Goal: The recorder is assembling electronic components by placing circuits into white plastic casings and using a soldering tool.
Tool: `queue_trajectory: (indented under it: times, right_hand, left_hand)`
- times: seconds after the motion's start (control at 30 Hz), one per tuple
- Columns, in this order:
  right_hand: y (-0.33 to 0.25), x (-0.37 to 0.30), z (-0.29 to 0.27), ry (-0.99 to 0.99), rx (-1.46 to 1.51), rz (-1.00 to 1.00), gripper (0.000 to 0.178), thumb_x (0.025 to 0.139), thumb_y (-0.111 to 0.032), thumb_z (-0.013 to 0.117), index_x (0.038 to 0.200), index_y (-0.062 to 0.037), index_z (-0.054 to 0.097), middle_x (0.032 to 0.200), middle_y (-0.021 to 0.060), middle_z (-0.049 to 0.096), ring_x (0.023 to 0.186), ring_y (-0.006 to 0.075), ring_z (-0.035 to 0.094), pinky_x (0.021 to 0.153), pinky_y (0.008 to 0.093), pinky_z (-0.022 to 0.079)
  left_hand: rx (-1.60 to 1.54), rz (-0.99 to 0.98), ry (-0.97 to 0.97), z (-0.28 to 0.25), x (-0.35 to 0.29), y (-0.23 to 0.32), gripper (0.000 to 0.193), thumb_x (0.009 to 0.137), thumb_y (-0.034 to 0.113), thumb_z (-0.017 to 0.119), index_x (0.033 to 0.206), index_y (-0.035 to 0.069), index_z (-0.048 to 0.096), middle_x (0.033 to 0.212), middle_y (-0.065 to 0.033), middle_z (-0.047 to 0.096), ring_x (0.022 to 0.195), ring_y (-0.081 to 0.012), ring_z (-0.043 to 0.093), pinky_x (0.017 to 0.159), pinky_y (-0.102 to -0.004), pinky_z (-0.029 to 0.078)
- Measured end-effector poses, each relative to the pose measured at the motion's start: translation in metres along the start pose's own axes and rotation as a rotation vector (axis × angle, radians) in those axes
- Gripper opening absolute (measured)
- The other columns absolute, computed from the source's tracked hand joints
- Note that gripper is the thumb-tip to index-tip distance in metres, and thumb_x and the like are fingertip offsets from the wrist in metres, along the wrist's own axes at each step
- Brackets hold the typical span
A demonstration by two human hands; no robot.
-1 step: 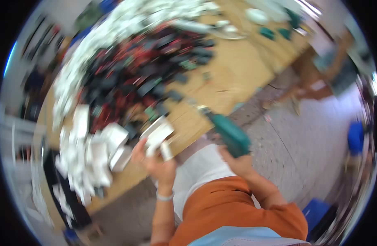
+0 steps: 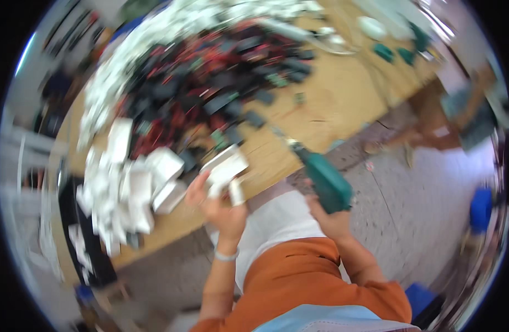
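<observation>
My right hand [image 2: 333,220] is closed round the body of a green electric screwdriver [image 2: 327,180]. Its thin bit points up and left over the table's front edge. My left hand [image 2: 220,213] is closed on a small white plastic piece [image 2: 236,191], which sticks up by the fingers. A white open plastic casing [image 2: 226,165] is at the fingertips; blur hides whether it is gripped or only touched. Just left of that hand, several white casings [image 2: 139,193] lie piled at the table's front edge.
A large heap of black and grey parts with red wires [image 2: 204,83] covers the middle of the wooden table [image 2: 332,105]. White parts [image 2: 99,88] line its far and left sides. Green pieces [image 2: 382,52] lie at the far right. Another person [image 2: 442,119] is beyond the right edge.
The whole view has shifted a little, so the table and both hands appear farther right. Both hands keep the same grip.
</observation>
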State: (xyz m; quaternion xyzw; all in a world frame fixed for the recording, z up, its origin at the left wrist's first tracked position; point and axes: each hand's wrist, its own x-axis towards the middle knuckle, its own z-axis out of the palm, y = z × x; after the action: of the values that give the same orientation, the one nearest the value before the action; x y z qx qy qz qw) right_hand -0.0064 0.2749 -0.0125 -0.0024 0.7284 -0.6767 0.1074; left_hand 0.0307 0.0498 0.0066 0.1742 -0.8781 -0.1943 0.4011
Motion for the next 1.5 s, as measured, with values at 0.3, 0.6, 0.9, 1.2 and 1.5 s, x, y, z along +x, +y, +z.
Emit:
queue_trajectory:
  times: [0.3,0.6,0.9,1.2,1.5]
  right_hand:
    - [-0.002,0.009,0.007,-0.335,-0.261,-0.204,0.011,0.085,-0.005,0.075,0.087,-0.0006,0.065,0.062,0.0007,0.057,0.054,0.0059,0.051,0.051,0.0259,0.042]
    - [-0.015,0.007,0.008,-0.334,-0.22,-0.257,0.017,0.082,0.001,0.074,0.097,0.0012,0.065,0.065,0.001,0.057,0.055,0.0054,0.052,0.053,0.024,0.044]
    - [-0.02,0.007,0.011,-0.403,-0.371,-0.306,0.016,0.081,0.002,0.073,0.095,-0.0009,0.065,0.064,0.0039,0.058,0.052,0.0098,0.056,0.053,0.025,0.045]
    - [-0.019,0.017,0.016,-0.43,-0.394,-0.297,0.021,0.082,0.002,0.073,0.101,0.0006,0.064,0.073,0.0087,0.064,0.059,0.0138,0.063,0.058,0.0257,0.049]
    - [-0.023,0.023,0.019,-0.46,-0.396,-0.293,0.024,0.083,0.002,0.072,0.105,0.0001,0.064,0.075,0.0096,0.065,0.063,0.0147,0.067,0.061,0.0256,0.05]
  left_hand:
    - [0.031,-0.19,0.029,-0.001,0.009,-0.016,0.014,0.075,0.004,0.078,0.087,0.003,0.072,0.137,-0.0133,0.055,0.129,-0.0358,0.036,0.107,-0.0483,0.031]
    - [-0.101,-0.122,-0.109,0.009,0.028,-0.028,0.014,0.076,0.006,0.075,0.088,0.0,0.072,0.127,-0.0126,0.062,0.133,-0.04,0.043,0.106,-0.0504,0.034]
    - [0.136,-0.032,-0.008,0.029,0.004,-0.022,0.015,0.075,0.006,0.077,0.088,0.002,0.072,0.123,-0.0088,0.063,0.115,-0.0342,0.052,0.097,-0.0469,0.037]
    - [0.147,-0.065,-0.047,0.028,0.011,-0.019,0.016,0.071,0.005,0.075,0.086,0.001,0.073,0.122,-0.0086,0.064,0.115,-0.0337,0.051,0.096,-0.0466,0.037]
    - [0.203,-0.067,-0.086,0.026,0.015,-0.015,0.015,0.071,0.006,0.075,0.084,0.001,0.072,0.123,-0.0085,0.063,0.114,-0.0334,0.051,0.096,-0.0478,0.036]
